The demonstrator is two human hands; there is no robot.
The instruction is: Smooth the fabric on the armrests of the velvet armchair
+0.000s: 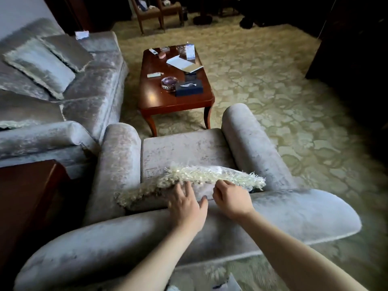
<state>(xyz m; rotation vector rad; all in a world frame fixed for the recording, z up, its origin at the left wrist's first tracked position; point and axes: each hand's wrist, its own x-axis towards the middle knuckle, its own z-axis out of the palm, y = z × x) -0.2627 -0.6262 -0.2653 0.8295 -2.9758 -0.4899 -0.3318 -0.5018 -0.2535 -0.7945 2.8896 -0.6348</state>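
I look down from behind a grey velvet armchair [184,148]. Its left armrest [119,156] and right armrest [247,139] are rolled and run away from me; the top of the backrest [294,213] curves across the foreground. A fringed velvet cushion [201,177] leans against the inside of the backrest. My left hand [186,204] lies flat with fingers spread on the cushion's near face. Beside it, my right hand [231,198] rests on the cushion's top edge with fingers curled; whether it pinches the fabric is unclear. Neither hand touches an armrest.
A matching velvet sofa [88,89] with cushions stands to the left. A wooden coffee table [176,85] with papers, an ashtray and a tissue box sits beyond the armchair. A dark wooden side table [27,196] is at the near left. Patterned carpet [283,97] spreads to the right.
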